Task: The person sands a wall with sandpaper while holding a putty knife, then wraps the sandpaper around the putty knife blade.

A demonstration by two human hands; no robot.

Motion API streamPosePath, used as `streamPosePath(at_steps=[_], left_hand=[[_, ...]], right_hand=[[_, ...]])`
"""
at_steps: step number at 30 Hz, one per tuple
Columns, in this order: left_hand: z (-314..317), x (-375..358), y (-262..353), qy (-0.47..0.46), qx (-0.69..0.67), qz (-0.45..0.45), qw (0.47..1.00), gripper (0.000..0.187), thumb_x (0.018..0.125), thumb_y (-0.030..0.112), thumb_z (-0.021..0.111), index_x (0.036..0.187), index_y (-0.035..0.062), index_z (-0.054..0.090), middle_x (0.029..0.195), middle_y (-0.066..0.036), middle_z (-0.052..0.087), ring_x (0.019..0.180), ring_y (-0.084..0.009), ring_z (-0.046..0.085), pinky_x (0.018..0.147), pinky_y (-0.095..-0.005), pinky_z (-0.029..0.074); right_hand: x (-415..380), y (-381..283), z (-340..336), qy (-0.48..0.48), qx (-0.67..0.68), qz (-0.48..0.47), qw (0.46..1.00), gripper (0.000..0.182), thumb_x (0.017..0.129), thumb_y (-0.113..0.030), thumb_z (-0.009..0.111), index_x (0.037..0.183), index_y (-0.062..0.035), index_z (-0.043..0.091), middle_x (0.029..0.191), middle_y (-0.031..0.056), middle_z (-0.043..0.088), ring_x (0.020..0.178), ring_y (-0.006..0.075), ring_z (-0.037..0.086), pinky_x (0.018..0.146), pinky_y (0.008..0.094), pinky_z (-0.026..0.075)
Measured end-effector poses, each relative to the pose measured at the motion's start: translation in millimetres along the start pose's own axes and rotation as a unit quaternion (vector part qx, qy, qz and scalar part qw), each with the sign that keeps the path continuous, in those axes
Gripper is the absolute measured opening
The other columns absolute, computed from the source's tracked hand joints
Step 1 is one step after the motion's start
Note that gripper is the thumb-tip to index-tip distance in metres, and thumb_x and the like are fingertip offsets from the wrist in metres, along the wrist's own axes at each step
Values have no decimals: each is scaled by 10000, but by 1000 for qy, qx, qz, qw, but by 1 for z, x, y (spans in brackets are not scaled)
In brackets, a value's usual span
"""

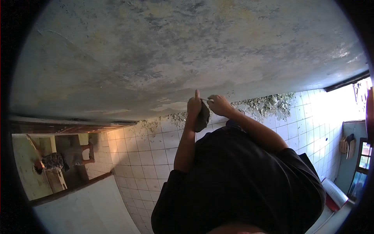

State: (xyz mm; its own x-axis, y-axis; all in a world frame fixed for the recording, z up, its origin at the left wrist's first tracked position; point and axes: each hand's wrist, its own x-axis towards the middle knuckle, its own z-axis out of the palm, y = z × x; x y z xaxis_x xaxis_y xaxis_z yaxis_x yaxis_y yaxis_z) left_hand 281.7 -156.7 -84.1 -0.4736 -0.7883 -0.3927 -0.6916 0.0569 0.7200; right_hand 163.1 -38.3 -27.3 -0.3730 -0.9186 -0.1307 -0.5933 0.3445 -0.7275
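Both hands meet in front of my dark shirt, close to the patchy wall. My left hand has its fingers closed, one digit sticking up. A dark, greenish, flat thing with a rounded end hangs from its inner side; its kind does not show clearly. On the right, my right hand has bent fingers drawn together, directed at the top of the dark thing. Something thin and pale seems to lie between the two hands, too small to name.
Paint flakes lie along the wall's foot on the white tiled floor. Through a doorway at the left, another person is visible. A white and red cylindrical container lies at the lower right, near a window.
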Motion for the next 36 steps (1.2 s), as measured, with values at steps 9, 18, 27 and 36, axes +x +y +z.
streamPosePath(at_steps=[9,18,27,36], left_hand=[[-9,-23,-41,207,88,-43,974,774,970,680,376,812,-18,672,831,-266,685,850,-444,671,746,-543,513],[27,-67,-26,211,-56,-19,976,784,1000,636,355,792,-65,639,830,-295,660,835,-479,639,762,-552,473],[58,-132,-31,299,-133,-38,944,638,1040,500,414,868,-83,611,840,-278,650,822,-462,638,737,-501,500],[127,-232,4,210,38,71,974,534,988,475,553,940,-53,613,888,-224,652,797,-397,632,693,-465,484]], right_hand=[[-68,11,11,-121,145,296,936,671,890,-617,629,987,40,723,682,112,634,678,199,618,646,377,499],[-129,14,29,-26,216,234,948,692,718,-390,875,1182,63,635,965,111,670,844,173,623,736,323,514],[-156,40,18,-75,206,113,969,602,692,-208,805,1222,14,624,1008,186,697,897,235,664,786,367,539],[-248,85,-17,95,202,157,962,515,714,-216,725,1173,-6,620,966,245,698,926,404,682,792,444,542]])
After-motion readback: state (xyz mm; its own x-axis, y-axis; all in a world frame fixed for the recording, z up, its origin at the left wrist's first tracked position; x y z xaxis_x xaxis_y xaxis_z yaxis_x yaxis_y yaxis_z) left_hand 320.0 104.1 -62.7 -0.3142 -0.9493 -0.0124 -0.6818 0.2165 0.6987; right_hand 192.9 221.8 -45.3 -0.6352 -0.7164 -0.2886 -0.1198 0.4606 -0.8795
